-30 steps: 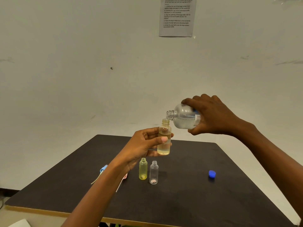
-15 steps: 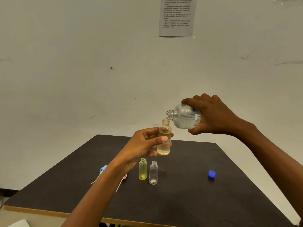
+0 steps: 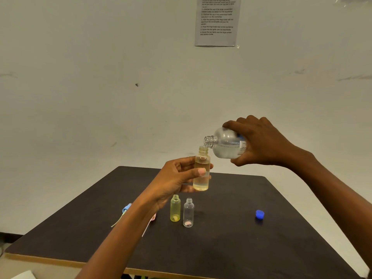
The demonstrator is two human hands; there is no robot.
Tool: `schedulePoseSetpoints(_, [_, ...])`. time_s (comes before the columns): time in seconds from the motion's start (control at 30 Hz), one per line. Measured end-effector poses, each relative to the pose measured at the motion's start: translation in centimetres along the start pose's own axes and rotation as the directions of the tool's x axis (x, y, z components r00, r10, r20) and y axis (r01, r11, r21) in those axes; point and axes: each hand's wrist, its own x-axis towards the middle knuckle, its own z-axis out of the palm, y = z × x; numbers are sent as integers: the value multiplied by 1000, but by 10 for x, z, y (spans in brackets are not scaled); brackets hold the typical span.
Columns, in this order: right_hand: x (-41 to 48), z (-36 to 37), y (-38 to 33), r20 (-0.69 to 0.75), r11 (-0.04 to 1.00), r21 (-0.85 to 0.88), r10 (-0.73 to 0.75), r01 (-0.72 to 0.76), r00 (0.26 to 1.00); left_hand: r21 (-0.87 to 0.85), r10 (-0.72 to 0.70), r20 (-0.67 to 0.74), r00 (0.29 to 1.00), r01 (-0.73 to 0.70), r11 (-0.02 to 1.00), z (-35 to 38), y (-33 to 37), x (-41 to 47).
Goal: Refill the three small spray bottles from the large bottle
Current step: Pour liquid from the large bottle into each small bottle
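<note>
Pouring under way, first bottle of three.

Far left on the table point(image 3: 231, 248): a blue sprayer point(image 3: 126, 208) lying flat with its dip tube. Just right of it is a pink sprayer point(image 3: 153, 217), mostly hidden behind the left forearm. No third sprayer in sight.

Left hand point(image 3: 177, 178) is raised above the table, thumb and fingers wrapped round the held bottle point(image 3: 202, 178). That bottle is upright and uncapped. Its liquid reaches about the shoulder; nearly full, by my reading.

Below that hand, standing on the table side by side and not touching: yellow bottle point(image 3: 175, 208) and clear bottle point(image 3: 188, 212). Both are open at the neck. Both look empty apart from a small pale bit at the bottom of each; cannot tell what it is.

Big bottle point(image 3: 225, 143) is tipped near horizontal, mouth just over the held bottle's neck. Whether the rims touch, cannot tell. It looks roughly half full through the wall. Right hand point(image 3: 261, 141) grasps it from above, round the body.

Far right on the table: blue cap point(image 3: 259, 214), well apart from everything else, presumably the big bottle's.

Judgement: one fill close to done. Two fills left, then sprayers onto all three and the cap onto the big bottle. Less than a third through. Liquid for the other two looks likely enough, not certain.
</note>
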Motion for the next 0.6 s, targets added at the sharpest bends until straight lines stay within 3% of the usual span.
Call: schedulePoseSetpoints(0.6, [-1,0,0,6,1000,12,6,-6,1000,-26,9,17,1000,-9,1000,1,0,-1])
